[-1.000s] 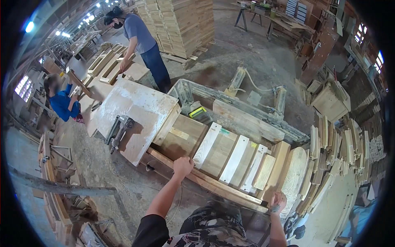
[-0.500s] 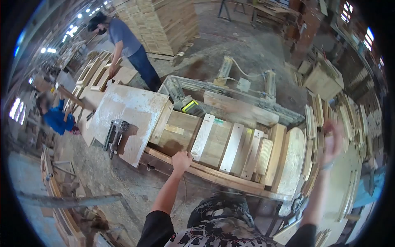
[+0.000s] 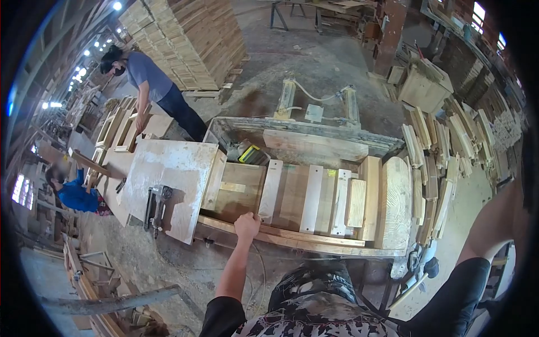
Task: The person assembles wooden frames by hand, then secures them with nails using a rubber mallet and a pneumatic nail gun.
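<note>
My left hand [image 3: 247, 226] is closed over the wooden rail [image 3: 306, 240] along the near side of the workbench, its fingertips beside the end of a pale wooden strip [image 3: 271, 192]. The strip lies across a brown wooden panel [image 3: 241, 175]. Two more strips with holes near their ends, a middle strip [image 3: 311, 199] and a right-hand strip [image 3: 341, 203], lie roughly parallel to it. Beyond them are a short wood block [image 3: 356, 202] and a wide rounded board [image 3: 396, 203]. My right arm is bent up at the right edge; its hand is out of view.
A nail gun [image 3: 156, 208] rests on the plywood sheet [image 3: 174, 160] at left. A yellow-and-black tool [image 3: 251, 155] sits behind the panel. Stacked wooden pieces [image 3: 432, 168] stand at right. Two co-workers, one in grey [image 3: 147, 73] and one in blue [image 3: 76, 196], are at the left.
My right hand has gone from over the stacked pieces out past the right edge, the arm now raised. My left hand stays at the rail. The view has shifted slightly.
</note>
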A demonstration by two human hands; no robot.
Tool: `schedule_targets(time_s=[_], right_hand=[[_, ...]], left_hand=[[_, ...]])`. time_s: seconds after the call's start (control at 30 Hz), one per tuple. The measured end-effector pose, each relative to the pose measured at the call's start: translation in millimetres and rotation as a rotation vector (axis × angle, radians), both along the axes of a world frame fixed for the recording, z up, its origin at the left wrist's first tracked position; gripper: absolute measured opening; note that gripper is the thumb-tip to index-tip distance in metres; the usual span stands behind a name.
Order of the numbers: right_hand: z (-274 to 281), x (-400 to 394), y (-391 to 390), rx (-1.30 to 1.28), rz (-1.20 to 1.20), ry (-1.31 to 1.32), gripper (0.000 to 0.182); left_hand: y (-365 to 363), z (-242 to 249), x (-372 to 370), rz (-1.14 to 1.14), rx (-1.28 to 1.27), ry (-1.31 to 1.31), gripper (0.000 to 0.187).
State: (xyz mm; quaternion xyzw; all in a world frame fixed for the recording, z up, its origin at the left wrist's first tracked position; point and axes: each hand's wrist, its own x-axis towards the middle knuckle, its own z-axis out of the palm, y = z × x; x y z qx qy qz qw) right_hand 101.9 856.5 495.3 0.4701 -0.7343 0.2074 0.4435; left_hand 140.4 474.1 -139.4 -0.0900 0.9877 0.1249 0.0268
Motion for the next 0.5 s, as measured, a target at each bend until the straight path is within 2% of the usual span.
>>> schedule_targets(time_s=[0.5], right_hand=[[-1,-3,2,0.045,-0.082,-0.043,0.054]], left_hand=[[-3,-11,1,-0.027,0.020,0.072,0.034]])
